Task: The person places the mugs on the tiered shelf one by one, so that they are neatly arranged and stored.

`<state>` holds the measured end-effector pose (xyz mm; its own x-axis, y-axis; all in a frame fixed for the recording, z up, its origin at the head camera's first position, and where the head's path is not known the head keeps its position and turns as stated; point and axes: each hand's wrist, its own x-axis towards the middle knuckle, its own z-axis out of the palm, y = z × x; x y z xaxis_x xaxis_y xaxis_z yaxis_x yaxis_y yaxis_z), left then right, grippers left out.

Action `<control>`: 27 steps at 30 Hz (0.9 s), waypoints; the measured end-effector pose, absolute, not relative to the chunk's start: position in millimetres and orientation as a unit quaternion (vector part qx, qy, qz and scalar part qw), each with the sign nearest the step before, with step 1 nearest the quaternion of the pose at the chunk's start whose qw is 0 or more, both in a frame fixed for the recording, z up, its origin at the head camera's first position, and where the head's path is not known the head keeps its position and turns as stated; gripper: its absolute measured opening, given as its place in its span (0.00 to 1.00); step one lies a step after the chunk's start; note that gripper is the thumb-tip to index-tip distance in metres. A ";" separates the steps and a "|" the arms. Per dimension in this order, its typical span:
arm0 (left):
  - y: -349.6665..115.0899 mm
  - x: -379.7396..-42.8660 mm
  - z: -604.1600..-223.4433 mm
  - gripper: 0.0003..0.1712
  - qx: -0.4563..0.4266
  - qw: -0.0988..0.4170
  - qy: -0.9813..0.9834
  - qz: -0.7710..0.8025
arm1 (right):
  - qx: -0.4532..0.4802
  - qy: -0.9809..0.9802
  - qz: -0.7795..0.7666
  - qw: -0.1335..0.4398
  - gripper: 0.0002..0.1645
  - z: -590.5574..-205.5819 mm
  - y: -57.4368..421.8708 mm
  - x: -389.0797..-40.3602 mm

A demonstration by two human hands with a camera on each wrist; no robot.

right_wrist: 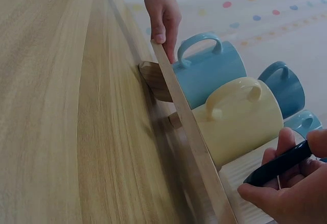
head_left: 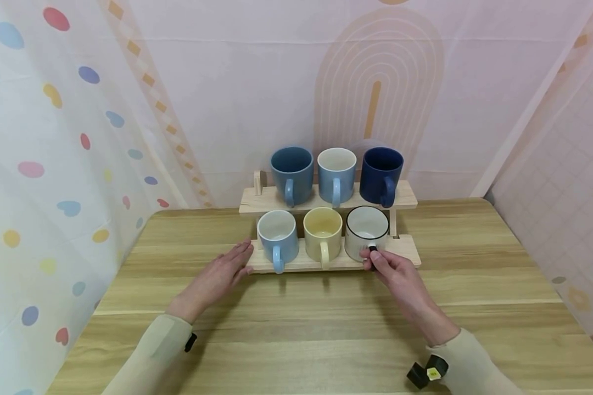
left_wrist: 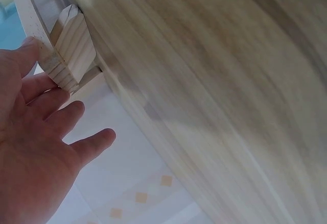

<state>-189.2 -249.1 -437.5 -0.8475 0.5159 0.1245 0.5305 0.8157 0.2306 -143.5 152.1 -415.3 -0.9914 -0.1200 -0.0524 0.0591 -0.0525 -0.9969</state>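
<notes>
My right hand (head_left: 402, 277) pinches the black handle (right_wrist: 278, 165) of a white mug (head_left: 356, 241) with a black rim. That mug is at the right end of the lower board (head_left: 405, 252) of a two-tier wooden rack. Beside it stand a pale yellow mug (head_left: 322, 238) and a light blue mug (head_left: 278, 238) with a white inside. My left hand (head_left: 219, 280) touches the left end of the same board, its fingers mostly straight. In the left wrist view the thumb (left_wrist: 29, 50) rests against the board, while the outer fingers are spread off it.
On the upper board (head_left: 257, 202) stand a grey-blue mug (head_left: 292, 175), a light blue mug (head_left: 336, 178) and a dark navy mug (head_left: 380, 175), handles forward. The rack is near the back of a wood-grain table (head_left: 296, 340). A patterned curtain (head_left: 257, 82) hangs behind.
</notes>
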 end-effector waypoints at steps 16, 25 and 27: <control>-244.8 -192.5 -437.5 0.34 -0.275 0.036 -0.952 -0.129 | -0.045 0.703 -0.707 0.063 0.27 -416.8 158.6 -150.2; -244.9 -190.4 -437.6 0.34 -0.264 0.029 -0.955 -0.132 | -0.032 0.704 -0.706 0.067 0.27 -416.9 155.4 -149.9; -244.9 -189.7 -437.7 0.34 -0.262 0.029 -0.955 -0.132 | -0.031 0.703 -0.707 0.068 0.27 -416.7 154.7 -149.7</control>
<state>-189.7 -244.9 -437.7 -0.8607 0.4937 0.1246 0.5090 0.8272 0.2380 -149.7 154.7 -416.7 -0.9889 -0.1394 -0.0515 0.0522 -0.0015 -0.9986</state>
